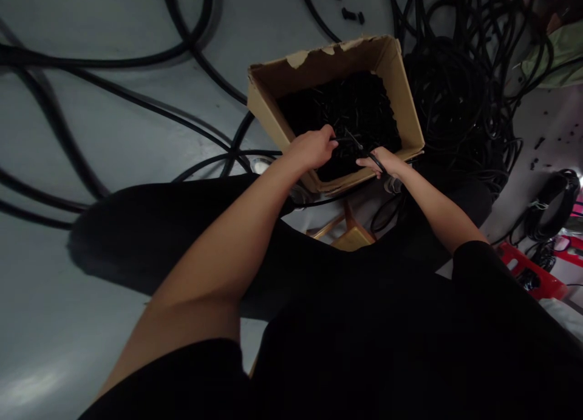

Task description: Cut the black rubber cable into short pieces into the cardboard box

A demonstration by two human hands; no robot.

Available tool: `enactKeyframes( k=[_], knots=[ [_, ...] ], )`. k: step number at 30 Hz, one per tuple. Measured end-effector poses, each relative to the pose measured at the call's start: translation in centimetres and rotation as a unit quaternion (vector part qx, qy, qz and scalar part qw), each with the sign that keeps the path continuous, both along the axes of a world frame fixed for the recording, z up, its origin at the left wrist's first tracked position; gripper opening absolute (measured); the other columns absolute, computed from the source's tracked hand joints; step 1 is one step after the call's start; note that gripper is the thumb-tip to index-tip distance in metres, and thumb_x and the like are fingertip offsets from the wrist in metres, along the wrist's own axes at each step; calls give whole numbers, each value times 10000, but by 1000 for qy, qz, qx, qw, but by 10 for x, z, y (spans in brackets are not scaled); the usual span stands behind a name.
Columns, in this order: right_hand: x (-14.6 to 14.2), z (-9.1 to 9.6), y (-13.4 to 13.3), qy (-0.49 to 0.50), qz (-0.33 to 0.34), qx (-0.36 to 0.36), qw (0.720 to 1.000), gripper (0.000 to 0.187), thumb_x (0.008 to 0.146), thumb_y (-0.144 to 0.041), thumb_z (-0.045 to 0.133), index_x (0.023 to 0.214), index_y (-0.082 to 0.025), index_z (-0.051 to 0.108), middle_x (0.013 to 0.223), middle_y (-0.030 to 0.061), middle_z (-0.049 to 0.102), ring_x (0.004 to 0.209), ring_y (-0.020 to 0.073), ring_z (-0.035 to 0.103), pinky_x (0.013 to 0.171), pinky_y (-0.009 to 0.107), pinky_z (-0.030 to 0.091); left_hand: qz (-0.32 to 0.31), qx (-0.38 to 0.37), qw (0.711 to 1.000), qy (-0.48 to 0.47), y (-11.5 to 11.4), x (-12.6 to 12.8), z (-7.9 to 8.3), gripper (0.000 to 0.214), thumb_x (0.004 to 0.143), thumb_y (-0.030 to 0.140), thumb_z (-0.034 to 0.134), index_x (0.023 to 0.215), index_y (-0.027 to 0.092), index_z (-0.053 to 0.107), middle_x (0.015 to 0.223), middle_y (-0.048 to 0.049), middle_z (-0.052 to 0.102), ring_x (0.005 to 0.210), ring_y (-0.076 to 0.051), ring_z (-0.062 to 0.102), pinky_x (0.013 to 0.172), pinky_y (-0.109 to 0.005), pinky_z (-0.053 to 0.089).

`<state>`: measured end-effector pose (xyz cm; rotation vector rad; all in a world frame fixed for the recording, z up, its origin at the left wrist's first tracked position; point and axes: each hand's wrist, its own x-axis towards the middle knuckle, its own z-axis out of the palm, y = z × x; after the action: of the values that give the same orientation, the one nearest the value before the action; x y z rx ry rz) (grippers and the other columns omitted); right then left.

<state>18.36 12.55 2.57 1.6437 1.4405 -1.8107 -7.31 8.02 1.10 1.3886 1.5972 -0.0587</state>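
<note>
Floor (59, 323) beside a cardboard box (401, 98) is strewn with black cables (104, 59); the box is mostly filled with short black pieces (346, 104), and one piece (359, 145) is clamped above it by the separated left hand (312, 150) and right hand (382, 162).

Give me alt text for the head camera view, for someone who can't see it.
The left hand and right hand hold a thin black cable piece above a torn-edged cardboard box filled with short black cable pieces. Tangled black cables lie heaped beside the box on a grey floor.
</note>
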Motion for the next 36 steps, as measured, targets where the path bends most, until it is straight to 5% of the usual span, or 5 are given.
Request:
enactKeyframes(
  k=[8, 12, 21, 26, 36],
  knots=[
    [10, 7, 13, 25, 81, -36, 996, 462, 1074, -231, 944, 698, -210, 675, 688, 5, 709, 711, 149, 656, 716, 238, 522, -46, 17, 998, -46, 1, 2, -4, 416, 1217, 366, 602, 1533, 283, 859, 1417, -142, 923, 1424, -402, 845, 1215, -450, 630],
    [17, -2, 15, 6, 126, -8, 992, 562, 1055, -440, 1034, 722, -229, 633, 661, 3, 673, 710, 172, 657, 695, 267, 502, -70, 21, 995, -63, 1, 4, -3, 419, 1221, 367, 589, 1530, 286, 860, 1439, -140, 907, 1447, -391, 825, 1231, -443, 619],
    [18, -3, 11, 47, 9, 73, 996, 639, 1016, -613, 1115, 1293, -239, 678, 807, -91, 622, 649, 148, 616, 623, 265, 510, -46, 15, 998, -27, 3, 1, -8, 443, 1258, 341, 549, 1590, 257, 830, 1465, -166, 894, 1411, -401, 833, 1219, -445, 613],
    [13, 14, 9, 38, 82, 64, 994, 373, 1137, -470, 999, 1204, -227, 723, 852, -57, 644, 668, 157, 622, 679, 298, 514, -57, 14, 998, -31, 2, -1, -8, 445, 1252, 344, 541, 1588, 268, 823, 1445, -155, 892, 1406, -396, 826, 1219, -446, 610],
    [13, 12, 12, 39, 167, 118, 978, 482, 1110, -602, 978, 1037, -244, 665, 977, 17, 710, 992, 253, 652, 965, 362, 501, -109, -4, 993, -54, 0, -1, -19, 362, 1223, 414, 623, 1487, 303, 845, 1285, -138, 879, 1322, -400, 844, 1139, -426, 609]
  ],
)
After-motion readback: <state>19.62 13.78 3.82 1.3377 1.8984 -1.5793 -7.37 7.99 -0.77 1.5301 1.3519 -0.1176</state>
